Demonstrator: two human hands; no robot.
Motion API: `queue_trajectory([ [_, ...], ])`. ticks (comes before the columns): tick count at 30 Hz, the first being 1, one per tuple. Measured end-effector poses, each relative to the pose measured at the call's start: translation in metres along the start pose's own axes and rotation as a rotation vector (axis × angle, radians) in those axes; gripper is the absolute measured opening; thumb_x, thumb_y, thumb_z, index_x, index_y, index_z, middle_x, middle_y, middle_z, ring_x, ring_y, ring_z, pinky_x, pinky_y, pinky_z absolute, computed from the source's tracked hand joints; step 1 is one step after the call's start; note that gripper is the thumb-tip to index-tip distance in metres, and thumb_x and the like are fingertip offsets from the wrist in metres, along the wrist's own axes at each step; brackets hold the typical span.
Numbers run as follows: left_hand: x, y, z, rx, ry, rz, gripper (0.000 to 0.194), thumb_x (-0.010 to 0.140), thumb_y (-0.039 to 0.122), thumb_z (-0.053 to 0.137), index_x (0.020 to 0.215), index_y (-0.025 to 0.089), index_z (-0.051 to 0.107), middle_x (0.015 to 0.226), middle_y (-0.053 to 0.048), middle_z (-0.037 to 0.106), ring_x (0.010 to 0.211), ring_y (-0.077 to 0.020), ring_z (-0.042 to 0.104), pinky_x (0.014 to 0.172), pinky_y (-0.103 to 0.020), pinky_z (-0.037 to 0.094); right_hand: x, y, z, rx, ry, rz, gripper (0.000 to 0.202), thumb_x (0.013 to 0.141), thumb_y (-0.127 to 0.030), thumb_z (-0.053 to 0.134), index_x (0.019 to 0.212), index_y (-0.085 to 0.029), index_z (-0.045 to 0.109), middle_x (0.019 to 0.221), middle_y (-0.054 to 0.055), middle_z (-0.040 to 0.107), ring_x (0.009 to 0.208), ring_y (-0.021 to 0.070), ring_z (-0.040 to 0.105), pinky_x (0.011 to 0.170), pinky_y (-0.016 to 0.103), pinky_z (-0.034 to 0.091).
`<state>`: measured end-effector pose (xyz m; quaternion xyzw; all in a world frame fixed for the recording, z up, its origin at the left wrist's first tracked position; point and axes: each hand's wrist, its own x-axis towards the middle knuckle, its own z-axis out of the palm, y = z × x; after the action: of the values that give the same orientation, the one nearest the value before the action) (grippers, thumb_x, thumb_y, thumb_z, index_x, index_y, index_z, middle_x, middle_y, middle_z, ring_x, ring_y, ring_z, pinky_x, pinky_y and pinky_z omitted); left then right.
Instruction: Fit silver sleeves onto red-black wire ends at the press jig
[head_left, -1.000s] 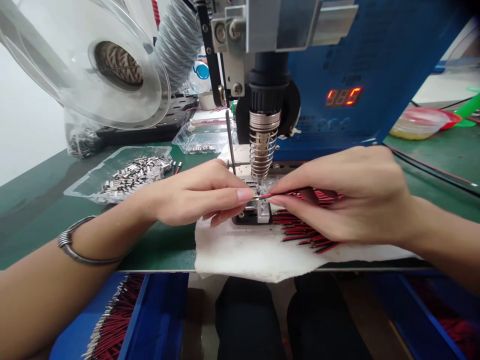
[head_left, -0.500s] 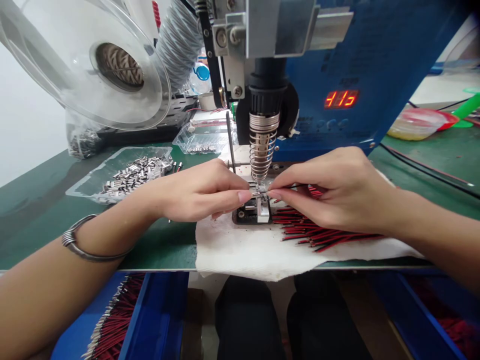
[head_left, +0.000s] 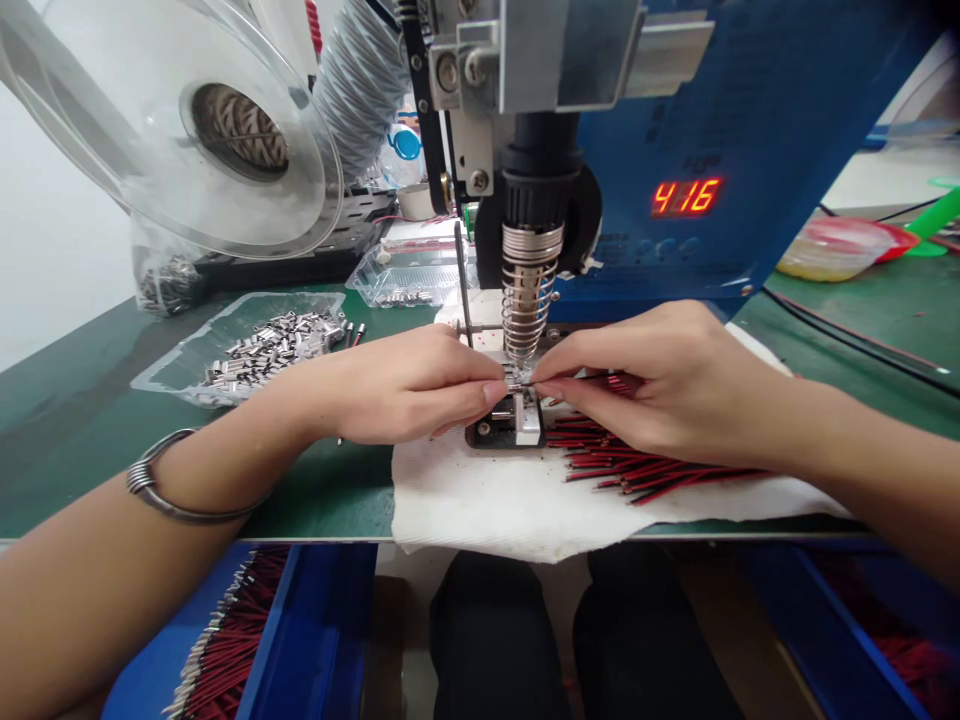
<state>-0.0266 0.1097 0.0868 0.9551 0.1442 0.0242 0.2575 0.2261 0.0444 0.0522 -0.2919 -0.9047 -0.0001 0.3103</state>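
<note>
My left hand (head_left: 405, 390) is closed, thumb and forefinger pinching a small silver metal connector (head_left: 517, 388) over the small metal fixture (head_left: 528, 425). From the other side, my right hand (head_left: 675, 385) pinches a thin wire (head_left: 598, 376) close to its end, at the connector. Whether wire and connector touch is hidden by the fingertips. Just above them points the soldering iron (head_left: 529, 285), wrapped in a coil spring. A pile of red-and-black wires (head_left: 630, 467) lies below my right hand on a white cloth (head_left: 480, 510).
A clear plastic tray (head_left: 169, 372) heaped with metal connectors (head_left: 274, 350) stands at the left. Behind it are a second clear tray (head_left: 364, 280) and a transparent fume hood (head_left: 315, 215). The blue machine (head_left: 637, 270) rises at the back. Blue bins (head_left: 322, 620) of wires sit below the table edge.
Both hands keep their pinch at the fixture, with only tiny finger shifts. The red display, partly lit before, now reads 416. The view has shifted slightly.
</note>
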Motion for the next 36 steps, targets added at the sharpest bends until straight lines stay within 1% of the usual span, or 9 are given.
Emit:
queue_trajectory([
  [3,0.0001,-0.0005,0.0004,0.002,-0.007,-0.011,0.041,0.111,0.027,0.046,0.072,0.019,0.059,0.06,0.0,0.063,0.053,-0.0113,0.053,0.055,-0.025,0.041,0.0014,-0.0012,0.0003,0.048,-0.028,0.026,0.015,0.102,-0.015,0.063,0.099,-0.021,0.076,0.087,0.002,0.081,0.067,0.016,0.069,0.063,0.029,0.049],
  [5,0.0004,-0.0007,0.0006,0.005,-0.009,-0.007,0.041,0.111,0.026,0.046,0.072,0.019,0.059,0.06,0.001,0.062,0.053,-0.0111,0.053,0.055,-0.025,0.041,0.0023,-0.0019,0.0003,0.071,-0.042,0.048,0.016,0.102,-0.014,0.061,0.099,-0.02,0.075,0.089,0.003,0.082,0.068,0.0163,0.069,0.064,0.029,0.05],
  [11,0.0,0.0,0.001,0.006,-0.002,-0.011,0.043,0.111,0.029,0.045,0.072,0.018,0.06,0.06,0.001,0.062,0.053,-0.0107,0.053,0.055,-0.024,0.041,0.0046,-0.0021,-0.0018,0.141,-0.078,0.113,0.014,0.102,-0.015,0.062,0.099,-0.019,0.075,0.078,0.0,0.076,0.061,0.0135,0.063,0.06,0.027,0.045],
  [17,0.0004,0.0001,0.0017,0.006,-0.005,-0.03,0.044,0.111,0.029,0.044,0.072,0.018,0.059,0.06,0.001,0.061,0.053,-0.0108,0.052,0.056,-0.025,0.041,0.0052,-0.0038,-0.002,0.209,-0.1,0.2,0.013,0.104,-0.019,0.063,0.098,-0.018,0.074,0.073,-0.004,0.072,0.054,0.0103,0.056,0.057,0.026,0.043],
  [21,0.0012,0.0004,0.0016,0.005,-0.013,-0.03,0.044,0.111,0.03,0.045,0.072,0.019,0.058,0.059,0.001,0.061,0.052,-0.011,0.051,0.055,-0.025,0.04,0.0055,-0.0059,-0.0006,0.261,-0.107,0.259,0.013,0.103,-0.02,0.063,0.097,-0.019,0.075,0.071,-0.005,0.07,0.054,0.0107,0.056,0.056,0.026,0.043],
  [26,0.0007,0.0015,0.0012,0.006,-0.008,-0.026,0.043,0.11,0.028,0.045,0.071,0.018,0.059,0.059,0.001,0.061,0.052,-0.0104,0.051,0.054,-0.024,0.04,0.0062,-0.0077,0.0004,0.312,-0.11,0.319,0.015,0.102,-0.02,0.062,0.094,-0.019,0.075,0.065,-0.006,0.067,0.052,0.0106,0.054,0.054,0.026,0.042],
  [33,0.0006,0.0015,0.0017,0.012,-0.007,-0.043,0.042,0.11,0.025,0.044,0.071,0.018,0.059,0.059,0.002,0.06,0.052,-0.0095,0.051,0.055,-0.023,0.04,0.0061,-0.0093,0.0007,0.314,-0.096,0.364,0.016,0.101,-0.025,0.063,0.093,-0.019,0.075,0.064,-0.005,0.066,0.052,0.0114,0.052,0.055,0.028,0.04],
  [36,0.0007,0.0015,0.0022,0.018,0.002,-0.029,0.042,0.11,0.025,0.044,0.071,0.019,0.059,0.058,0.003,0.06,0.051,-0.0098,0.051,0.055,-0.024,0.039,0.0062,-0.0094,0.0013,0.301,-0.08,0.362,0.016,0.101,-0.025,0.064,0.092,-0.02,0.076,0.063,-0.005,0.066,0.052,0.0114,0.052,0.057,0.029,0.041],
])
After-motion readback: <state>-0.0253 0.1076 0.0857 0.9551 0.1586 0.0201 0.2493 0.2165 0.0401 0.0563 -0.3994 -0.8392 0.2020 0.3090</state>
